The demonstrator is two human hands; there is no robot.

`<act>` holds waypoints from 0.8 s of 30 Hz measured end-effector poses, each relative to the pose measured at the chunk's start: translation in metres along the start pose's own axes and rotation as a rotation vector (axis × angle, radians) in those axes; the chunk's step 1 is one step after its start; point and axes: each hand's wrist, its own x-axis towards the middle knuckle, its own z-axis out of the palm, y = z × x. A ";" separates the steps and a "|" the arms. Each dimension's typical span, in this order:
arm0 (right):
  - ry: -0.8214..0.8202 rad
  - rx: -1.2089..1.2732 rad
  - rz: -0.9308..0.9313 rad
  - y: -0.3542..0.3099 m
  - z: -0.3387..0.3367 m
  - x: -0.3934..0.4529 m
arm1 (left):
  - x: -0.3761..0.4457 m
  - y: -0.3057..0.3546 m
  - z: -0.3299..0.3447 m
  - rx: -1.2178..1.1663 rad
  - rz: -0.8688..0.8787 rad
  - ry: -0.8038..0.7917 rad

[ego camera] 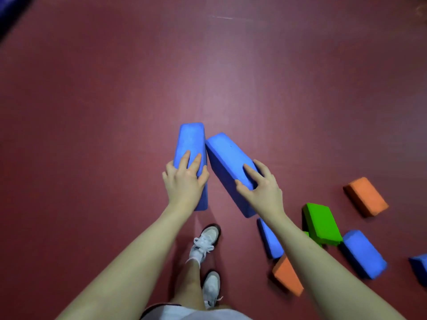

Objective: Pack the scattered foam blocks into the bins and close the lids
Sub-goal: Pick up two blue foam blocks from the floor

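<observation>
Two rectangular blue foam blocks are in the person's hands, carried over the dark red floor just below the centre of the view: the left hand curls fingers and thumb round the left blue block, and the right hand grips the right blue block, the blocks' far top corners touching. No bin shows, so the carry probably has some way to go; holding each block firmly across its narrow faces and keeping the pair apart should stop the soft foam slipping or knocking loose. Scattered on the floor from four to five o'clock I count three more blue blocks, one partly behind the right forearm, one lying flat, one cut by the edge; two orange foam blocks; and one green foam block, possibly atop another.
</observation>
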 end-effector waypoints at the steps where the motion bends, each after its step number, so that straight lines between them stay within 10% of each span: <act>1: -0.027 0.009 -0.043 -0.015 0.004 -0.009 | -0.011 -0.015 -0.017 0.018 -0.040 0.016; 24: -0.578 0.036 -0.935 -0.449 0.224 -0.207 | -0.208 -0.404 -0.344 0.451 -0.745 0.484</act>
